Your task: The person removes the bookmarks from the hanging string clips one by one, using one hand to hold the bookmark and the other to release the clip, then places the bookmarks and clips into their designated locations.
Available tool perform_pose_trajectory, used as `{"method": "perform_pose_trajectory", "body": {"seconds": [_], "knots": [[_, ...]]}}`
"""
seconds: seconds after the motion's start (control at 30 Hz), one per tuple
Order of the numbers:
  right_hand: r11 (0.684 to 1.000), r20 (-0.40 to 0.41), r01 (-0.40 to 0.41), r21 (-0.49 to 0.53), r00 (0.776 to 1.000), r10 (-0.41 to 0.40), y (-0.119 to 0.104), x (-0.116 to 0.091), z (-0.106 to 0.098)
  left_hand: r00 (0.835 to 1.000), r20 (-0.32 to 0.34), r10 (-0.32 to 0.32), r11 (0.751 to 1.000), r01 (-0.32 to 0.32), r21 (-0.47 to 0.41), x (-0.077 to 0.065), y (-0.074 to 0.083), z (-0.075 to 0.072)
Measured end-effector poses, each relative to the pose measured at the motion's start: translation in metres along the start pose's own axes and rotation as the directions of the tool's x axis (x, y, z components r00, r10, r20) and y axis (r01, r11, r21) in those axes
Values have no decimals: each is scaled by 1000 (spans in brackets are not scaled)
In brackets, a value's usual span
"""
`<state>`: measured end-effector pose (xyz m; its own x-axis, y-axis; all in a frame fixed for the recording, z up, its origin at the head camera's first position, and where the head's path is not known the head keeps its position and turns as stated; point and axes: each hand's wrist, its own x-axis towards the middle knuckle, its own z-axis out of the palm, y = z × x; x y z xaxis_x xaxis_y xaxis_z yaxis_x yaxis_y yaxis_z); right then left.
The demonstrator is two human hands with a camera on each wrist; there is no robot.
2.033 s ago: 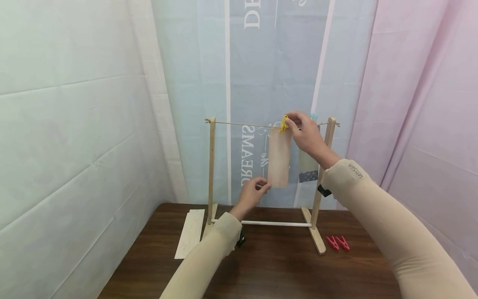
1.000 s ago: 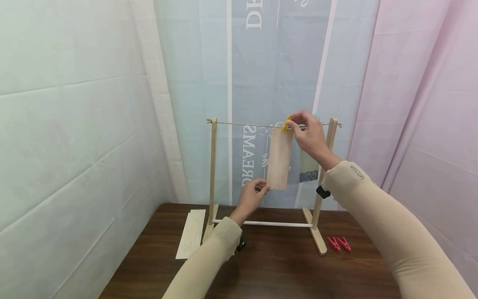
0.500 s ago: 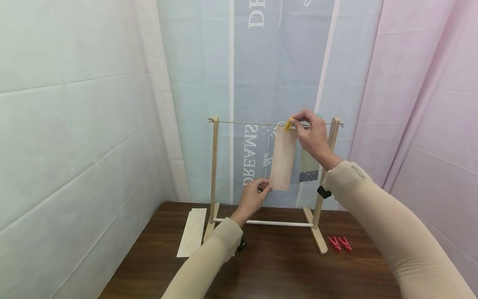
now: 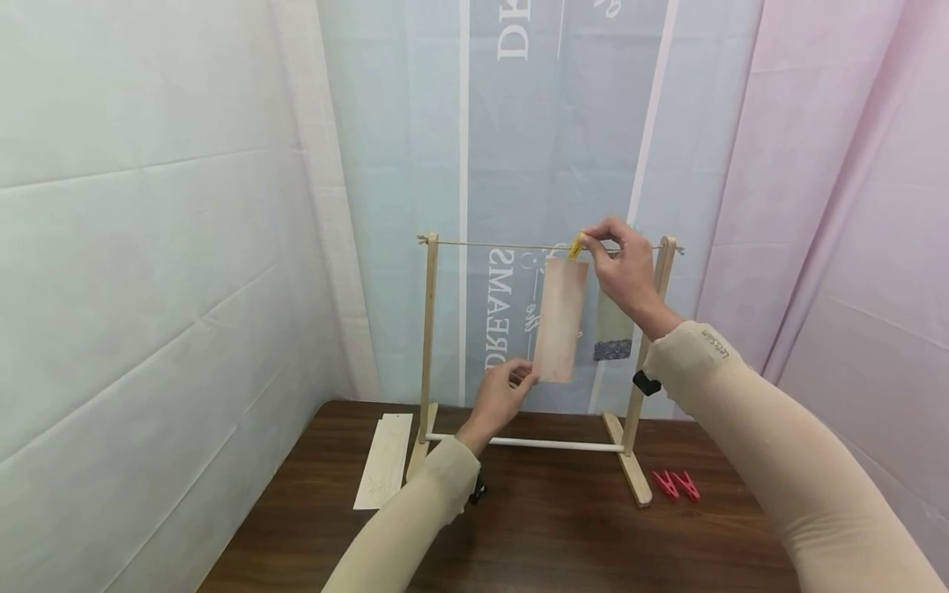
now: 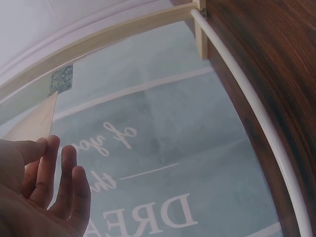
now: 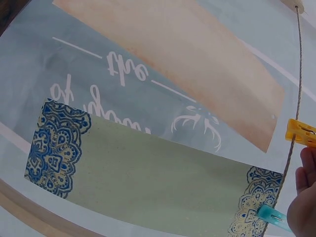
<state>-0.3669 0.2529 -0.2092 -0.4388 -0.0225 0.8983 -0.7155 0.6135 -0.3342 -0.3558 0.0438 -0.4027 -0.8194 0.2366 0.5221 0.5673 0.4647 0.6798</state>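
Observation:
My left hand [image 4: 502, 395] pinches the lower left corner of a long beige paper card [image 4: 561, 321], like a bookmark, which stands upright and slightly tilted. In the right wrist view, a small hole shows near the card's top end, and that end is apart from the cord [image 6: 299, 64]. My right hand [image 4: 621, 265] pinches a yellow clothespin [image 6: 302, 132] that sits at the cord. Behind my right hand, a green card [image 6: 163, 173] with blue patterned ends hangs from the cord by a turquoise clothespin [image 6: 271, 216].
The cord runs between two posts of a wooden stand [image 4: 430, 346] with a white lower bar [image 4: 552, 445]. Pale cards [image 4: 384, 461] lie left of it on the dark table [image 4: 563, 535]. Two pink clothespins [image 4: 675, 485] lie to its right. A printed curtain hangs behind.
The beige card's top edge has dropped slightly below the cord and yellow clothespin; half a second ago it appeared level with the clothespin. Both hands have shifted only slightly.

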Motion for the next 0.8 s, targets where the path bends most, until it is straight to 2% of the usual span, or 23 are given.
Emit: {"method": "perform_pose_trajectory", "body": {"seconds": [0.47, 0.8], "knots": [[999, -40, 13, 41, 999, -12, 2, -2, 1, 1000, -17, -7, 1000, 7, -27, -9, -12, 0], [997, -54, 55, 48, 997, -53, 1, -6, 2, 999, -17, -29, 999, 29, -38, -18, -21, -4]]}}
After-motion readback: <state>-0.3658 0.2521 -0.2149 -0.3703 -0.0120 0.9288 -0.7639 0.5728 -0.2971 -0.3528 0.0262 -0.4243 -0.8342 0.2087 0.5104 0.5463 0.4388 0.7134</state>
